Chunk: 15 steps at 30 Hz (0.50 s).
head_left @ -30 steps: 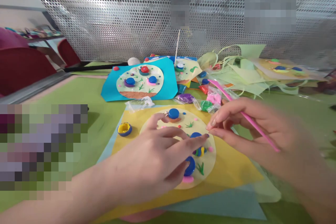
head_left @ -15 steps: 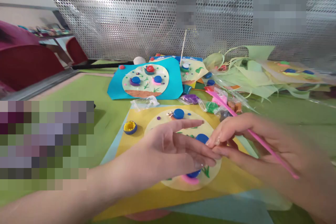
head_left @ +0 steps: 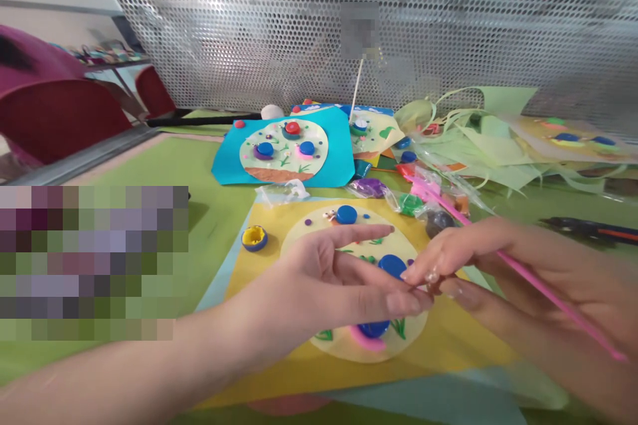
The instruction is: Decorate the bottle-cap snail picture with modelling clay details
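My left hand (head_left: 343, 279) hovers over a yellow sheet, index finger stretched out, thumb pressed against the other fingers. What they hold, if anything, is hidden. My right hand (head_left: 498, 265) meets those fingertips with its own thumb and index finger. A pink modelling tool (head_left: 543, 289) lies slantwise through the right hand, its broad end pointing away. Below is a pale round paper (head_left: 343, 352) bearing blue bottle caps (head_left: 346, 214) with clay bodies, green clay blades and small dots. A blue cap with yellow clay inside (head_left: 254, 238) lies left of the circle.
Behind stands a turquoise card (head_left: 226, 163) with a similar capped picture. Bagged clay, including a purple lump (head_left: 369, 187), lies right of it, near pale green paper strips (head_left: 493, 159). A dark cutter-like tool (head_left: 588, 229) rests at right. A perforated metal panel (head_left: 259, 26) closes the back.
The view has shifted slightly, bringing the dark tool at right into sight. My left thumb has slid toward its fingertips, and my right thumb and index finger have parted a little.
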Each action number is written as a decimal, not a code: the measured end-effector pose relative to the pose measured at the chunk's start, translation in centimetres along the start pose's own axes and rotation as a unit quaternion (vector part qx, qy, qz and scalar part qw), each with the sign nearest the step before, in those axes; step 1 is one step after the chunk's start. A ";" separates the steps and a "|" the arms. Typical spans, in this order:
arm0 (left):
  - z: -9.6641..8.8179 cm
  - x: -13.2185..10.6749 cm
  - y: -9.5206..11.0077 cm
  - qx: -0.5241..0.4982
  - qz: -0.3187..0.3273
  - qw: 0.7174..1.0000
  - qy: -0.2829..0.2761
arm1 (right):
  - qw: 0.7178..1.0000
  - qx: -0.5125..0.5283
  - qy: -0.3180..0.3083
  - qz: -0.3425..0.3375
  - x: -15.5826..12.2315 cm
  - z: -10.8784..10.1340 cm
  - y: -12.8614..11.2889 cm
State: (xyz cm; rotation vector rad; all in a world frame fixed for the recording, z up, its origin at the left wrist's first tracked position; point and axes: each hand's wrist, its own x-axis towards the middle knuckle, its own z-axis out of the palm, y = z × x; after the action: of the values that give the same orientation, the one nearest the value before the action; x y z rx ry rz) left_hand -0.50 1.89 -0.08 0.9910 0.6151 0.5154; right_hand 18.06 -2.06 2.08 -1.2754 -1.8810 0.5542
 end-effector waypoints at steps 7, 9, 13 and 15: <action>0.2 -0.1 0.1 -0.001 -0.018 0.999 0.043 | 0.999 0.031 0.017 0.002 0.6 1.2 -0.8; 0.3 -0.2 0.2 0.012 -0.026 0.998 0.058 | 0.999 0.033 0.014 0.000 0.2 0.9 -0.5; 0.4 -0.2 0.2 0.018 -0.035 0.997 0.071 | 0.999 0.024 -0.029 -0.011 -0.4 0.0 0.2; 0.4 -0.1 0.1 0.004 -0.025 0.997 0.066 | 0.998 0.016 -0.054 -0.020 -0.6 -0.4 0.4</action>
State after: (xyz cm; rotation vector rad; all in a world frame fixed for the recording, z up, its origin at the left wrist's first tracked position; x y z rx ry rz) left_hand -0.35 1.61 0.20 0.9527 0.7592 0.5381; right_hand 18.68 -2.48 1.80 -1.2065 -1.9731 0.6404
